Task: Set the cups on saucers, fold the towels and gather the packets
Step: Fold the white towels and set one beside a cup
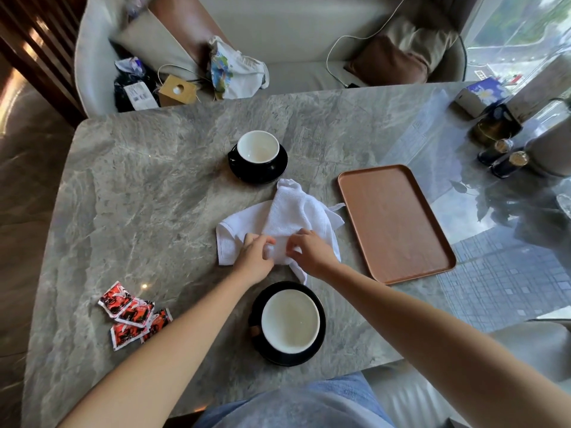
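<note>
A crumpled white towel [285, 216] lies in the middle of the grey marble table [139, 196]. My left hand [255, 257] and my right hand [310, 250] both pinch its near edge, fingers closed on the cloth. One black cup with a white inside [258, 146] stands on a black saucer [278, 171] beyond the towel. A second cup [290, 319] sits on its saucer [321, 332] close to me, between my forearms. Several red packets [134, 315] lie scattered at the near left.
A brown tray [395, 223] with nothing on it lies to the right of the towel. Dark bottles [506, 159] and a tissue box [482, 94] stand at the far right. A sofa with bags and cushions [234, 66] is behind the table.
</note>
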{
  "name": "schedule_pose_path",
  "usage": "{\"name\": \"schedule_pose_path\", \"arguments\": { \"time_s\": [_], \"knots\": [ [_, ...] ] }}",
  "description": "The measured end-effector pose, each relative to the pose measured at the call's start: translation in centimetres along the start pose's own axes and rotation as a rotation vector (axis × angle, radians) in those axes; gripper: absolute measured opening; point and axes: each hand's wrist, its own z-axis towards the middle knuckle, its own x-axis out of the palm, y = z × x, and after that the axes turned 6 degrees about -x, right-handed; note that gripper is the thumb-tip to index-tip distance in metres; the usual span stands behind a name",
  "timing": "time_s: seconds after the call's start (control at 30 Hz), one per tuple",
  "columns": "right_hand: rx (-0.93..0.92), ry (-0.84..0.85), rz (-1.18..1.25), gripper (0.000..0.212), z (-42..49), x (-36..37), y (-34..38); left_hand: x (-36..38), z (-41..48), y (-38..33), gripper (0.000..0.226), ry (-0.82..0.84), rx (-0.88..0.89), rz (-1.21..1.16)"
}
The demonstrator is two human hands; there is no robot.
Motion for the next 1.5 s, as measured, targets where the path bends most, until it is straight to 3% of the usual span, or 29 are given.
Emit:
{"name": "schedule_pose_path", "arguments": {
  "time_s": [0.1, 0.23, 0.27, 0.4, 0.5, 0.6, 0.67, 0.73, 0.8, 0.87, 1.0, 1.1, 1.17, 1.3, 1.4, 1.5],
  "knots": [
    [0.008, -0.164, 0.266, 0.019, 0.9, -1.7, 1.5, -0.3, 0.1, -0.4, 0.037, -0.055, 0.042, 0.007],
    [-0.065, -0.373, 0.494, 0.012, 3.0, -6.5, 4.9, -3.5, 0.5, -3.4, 0.017, -0.318, 0.166, -0.127],
    [-0.07, -0.407, 0.576, 0.011, 3.4, -7.8, 6.0, -4.8, 0.5, -4.1, 0.012, -0.34, 0.198, -0.191],
    [-0.169, -0.462, 0.715, 0.023, 3.3, -11.2, 10.3, -10.0, -1.2, -6.5, 0.03, -0.27, 0.289, -0.521],
    [-0.295, -0.325, 0.682, 0.017, 2.4, -12.1, 13.0, -13.3, -2.4, -7.3, 0.022, -0.306, 0.347, -0.616],
    [-0.442, -0.161, 0.553, 0.042, 1.7, -12.3, 15.2, -16.0, -3.3, -7.3, 0.013, -0.354, 0.349, -0.675],
    [-0.522, -0.148, 0.366, 0.056, 1.8, -12.2, 16.4, -17.2, -4.2, -6.9, 0.018, -0.411, 0.341, -0.671],
    [-0.551, -0.178, 0.208, 0.047, 2.2, -12.1, 17.4, -18.4, -5.1, -6.1, 0.022, -0.472, 0.324, -0.649],
    [-0.547, -0.192, 0.217, 0.019, 2.5, -12.0, 18.4, -19.5, -5.8, -5.1, 0.027, -0.479, 0.32, -0.604],
    [-0.507, -0.174, 0.299, 0.011, 3.0, -12.0, 19.2, -20.4, -6.4, -4.1, 0.025, -0.45, 0.349, -0.551],
    [-0.447, -0.188, 0.372, 0.016, 4.4, -11.6, 20.5, -22.0, -7.8, -2.2, 0.031, -0.376, 0.447, -0.342],
    [-0.437, -0.216, 0.373, 0.012, 5.7, -11.4, 21.0, -22.9, -8.8, -0.4, 0.04, -0.233, 0.409, -0.204],
    [-0.437, -0.219, 0.42, 0.013, 6.5, -11.4, 21.1, -23.6, -9.2, 0.8, 0.032, -0.21, 0.381, -0.13],
    [-0.432, -0.173, 0.415, 0.025, 8.0, -11.6, 21.0, -25.4, -9.3, 3.2, 0.026, -0.179, 0.275, -0.168],
    [-0.418, -0.152, 0.325, 0.023, 9.4, -11.5, 20.7, -27.2, -9.5, 5.1, 0.018, -0.234, 0.216, -0.146],
    [-0.391, -0.178, 0.341, 0.021, 10.9, -11.8, 20.5, -29.4, -9.2, 6.8, 0.016, -0.412, 0.186, -0.17]
  ]
}}
